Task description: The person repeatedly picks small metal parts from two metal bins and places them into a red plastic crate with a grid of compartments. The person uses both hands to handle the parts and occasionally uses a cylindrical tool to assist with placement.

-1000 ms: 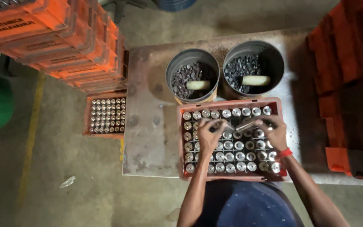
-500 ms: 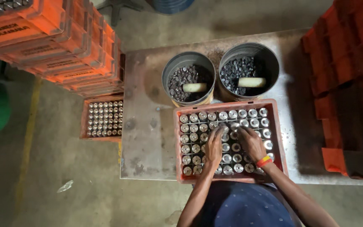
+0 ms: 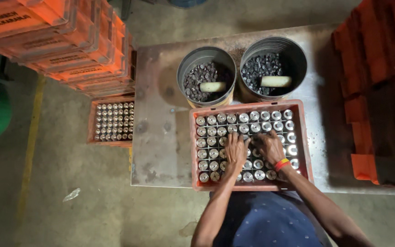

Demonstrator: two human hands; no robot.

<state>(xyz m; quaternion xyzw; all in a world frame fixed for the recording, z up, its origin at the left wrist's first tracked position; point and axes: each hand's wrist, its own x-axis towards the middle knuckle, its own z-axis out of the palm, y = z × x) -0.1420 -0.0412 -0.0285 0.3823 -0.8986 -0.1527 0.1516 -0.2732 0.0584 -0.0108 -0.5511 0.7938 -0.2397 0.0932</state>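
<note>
View from above, at the centre right of the frame. An orange crate [image 3: 193, 151] with a grid of cells sits at the near edge of a metal counter [image 3: 161, 137]; each cell holds an upright metal cylinder [image 3: 213, 153], shiny end up. The left hand [image 3: 235, 151] and right hand [image 3: 268, 145] lie side by side, palms down, fingers spread across the lower middle rows; both grips are released, clasping nothing, and touch only the cylinder tops. A red-and-yellow band circles the right wrist. The step in hand appears to be seating or checking the parts within the cells; a further move would call for fingertip contact on one top at a time, without tilting its neighbours. Behind the crate stand two round buckets [image 3: 206, 57] of small dark parts, each with a pale bar on top. At the left, a second filled crate [image 3: 112, 121] rests on the concrete floor, under stacked orange crates [image 3: 60, 41]; more stacks line the right edge. The lighting is dim.
</note>
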